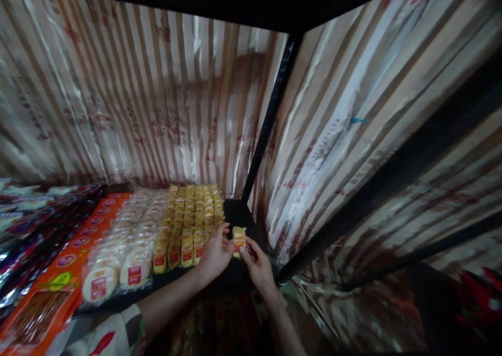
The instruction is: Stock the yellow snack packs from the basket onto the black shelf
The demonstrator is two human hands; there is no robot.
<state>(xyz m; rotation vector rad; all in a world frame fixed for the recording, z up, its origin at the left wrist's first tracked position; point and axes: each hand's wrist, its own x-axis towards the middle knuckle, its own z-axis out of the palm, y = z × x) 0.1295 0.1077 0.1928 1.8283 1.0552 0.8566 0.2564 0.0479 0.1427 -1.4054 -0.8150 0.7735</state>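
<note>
Both my hands meet at a small yellow snack packet (239, 239) held upright over the bare right end of a dark shelf (240, 216). My left hand (216, 252) has its fingers curled against the packet's left side. My right hand (257, 262) pinches its lower right edge. Just left of the packet stand several rows of the same yellow packets (193, 217), packed upright on the shelf.
Rows of pale round biscuit packs (129, 246) lie left of the yellow ones, then orange packs (58, 277) and dark wrappers (27, 230). A black shelf post (270, 115) rises behind. Striped plastic sheeting (353, 136) hangs behind and to the right.
</note>
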